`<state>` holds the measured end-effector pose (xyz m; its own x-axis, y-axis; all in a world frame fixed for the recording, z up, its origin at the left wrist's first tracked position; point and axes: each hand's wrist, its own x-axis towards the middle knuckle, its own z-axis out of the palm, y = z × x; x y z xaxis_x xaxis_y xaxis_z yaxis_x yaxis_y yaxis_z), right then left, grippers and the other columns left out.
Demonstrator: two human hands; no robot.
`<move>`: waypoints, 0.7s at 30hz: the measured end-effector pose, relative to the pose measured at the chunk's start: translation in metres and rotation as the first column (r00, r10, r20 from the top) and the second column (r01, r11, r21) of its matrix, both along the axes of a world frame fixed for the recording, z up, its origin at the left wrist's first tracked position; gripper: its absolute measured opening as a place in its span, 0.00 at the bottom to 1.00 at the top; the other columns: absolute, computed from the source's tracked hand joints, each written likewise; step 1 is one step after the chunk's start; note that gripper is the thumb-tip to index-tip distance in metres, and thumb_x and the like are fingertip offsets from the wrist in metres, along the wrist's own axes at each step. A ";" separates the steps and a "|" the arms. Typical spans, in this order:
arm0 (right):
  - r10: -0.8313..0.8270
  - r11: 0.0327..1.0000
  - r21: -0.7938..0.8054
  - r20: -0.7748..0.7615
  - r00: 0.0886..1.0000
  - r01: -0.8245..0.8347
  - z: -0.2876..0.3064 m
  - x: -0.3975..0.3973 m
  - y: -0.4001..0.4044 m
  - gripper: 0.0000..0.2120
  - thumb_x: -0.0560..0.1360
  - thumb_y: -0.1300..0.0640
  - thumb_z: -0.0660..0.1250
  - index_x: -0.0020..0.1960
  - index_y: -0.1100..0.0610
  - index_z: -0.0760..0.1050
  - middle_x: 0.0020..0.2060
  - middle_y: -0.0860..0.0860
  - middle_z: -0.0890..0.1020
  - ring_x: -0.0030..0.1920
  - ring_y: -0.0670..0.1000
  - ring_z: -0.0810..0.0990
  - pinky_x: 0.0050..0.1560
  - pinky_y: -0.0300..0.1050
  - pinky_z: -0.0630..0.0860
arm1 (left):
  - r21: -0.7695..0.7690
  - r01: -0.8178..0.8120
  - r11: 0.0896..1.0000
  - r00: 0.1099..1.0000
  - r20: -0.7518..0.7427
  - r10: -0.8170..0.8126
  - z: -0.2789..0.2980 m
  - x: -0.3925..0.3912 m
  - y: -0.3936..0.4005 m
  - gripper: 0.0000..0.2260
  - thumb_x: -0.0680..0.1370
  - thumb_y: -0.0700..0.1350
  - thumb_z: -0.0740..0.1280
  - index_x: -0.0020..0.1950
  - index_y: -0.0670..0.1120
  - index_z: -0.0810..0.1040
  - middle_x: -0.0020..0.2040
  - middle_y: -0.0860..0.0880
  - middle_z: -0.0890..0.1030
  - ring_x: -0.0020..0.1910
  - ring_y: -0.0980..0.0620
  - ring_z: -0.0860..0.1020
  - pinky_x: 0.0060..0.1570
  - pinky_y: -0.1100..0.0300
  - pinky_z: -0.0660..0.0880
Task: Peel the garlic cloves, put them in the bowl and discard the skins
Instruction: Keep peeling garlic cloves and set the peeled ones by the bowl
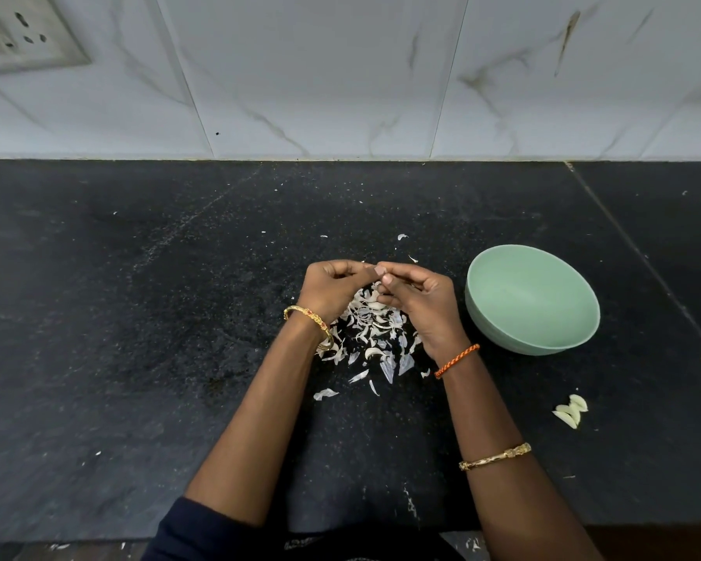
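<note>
The garlic clove I am working on is almost hidden, pinched up between my two hands above the pile of skins (371, 330); I cannot make out how much peel is left on it. My left hand (332, 291) has its fingers curled in, tips pinching the clove from the left. My right hand (415, 295) meets it from the right, thumb and forefinger pressed together at the same spot, so both hands are closed on it. The green bowl (531, 305) sits just right of my right hand and looks empty, while a few peeled cloves (570, 410) lie on the black counter (138, 317), nearer and further right. To do this step well, I would hold the clove steady with the left and strip the skin in one pull with the right nail, letting it drop onto the pile.
</note>
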<state>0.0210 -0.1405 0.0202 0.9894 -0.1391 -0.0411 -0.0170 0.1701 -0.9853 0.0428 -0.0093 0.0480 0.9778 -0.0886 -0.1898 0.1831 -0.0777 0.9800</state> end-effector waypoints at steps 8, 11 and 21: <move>-0.007 0.999 -0.049 0.005 1.000 0.007 0.000 -0.001 0.002 0.10 0.74 0.69 0.67 0.54 0.60 0.79 0.42 0.53 0.84 0.36 0.45 0.83 0.40 0.36 0.80 | 0.064 0.006 0.998 0.998 -0.059 -0.002 0.000 0.001 0.000 0.04 0.76 0.38 0.68 0.45 0.37 0.81 0.17 0.59 0.69 0.16 0.63 0.65 0.20 0.74 0.61; -0.018 1.000 -0.011 0.011 1.000 0.018 0.002 -0.002 0.005 0.10 0.75 0.70 0.66 0.53 0.60 0.80 0.41 0.53 0.84 0.37 0.45 0.83 0.40 0.35 0.80 | 0.068 0.008 0.998 0.995 -0.104 -0.001 -0.005 0.003 -0.002 0.10 0.76 0.41 0.68 0.34 0.44 0.78 0.18 0.58 0.64 0.17 0.60 0.59 0.20 0.68 0.58; 0.036 0.946 0.323 -0.086 0.996 -0.006 0.013 -0.005 -0.007 0.09 0.77 0.67 0.63 0.54 0.60 0.79 0.43 0.53 0.82 0.41 0.45 0.80 0.44 0.38 0.80 | 0.151 -0.123 0.981 0.972 -0.179 0.149 -0.004 0.011 0.023 0.13 0.75 0.45 0.69 0.31 0.46 0.72 0.23 0.53 0.62 0.19 0.57 0.57 0.18 0.69 0.55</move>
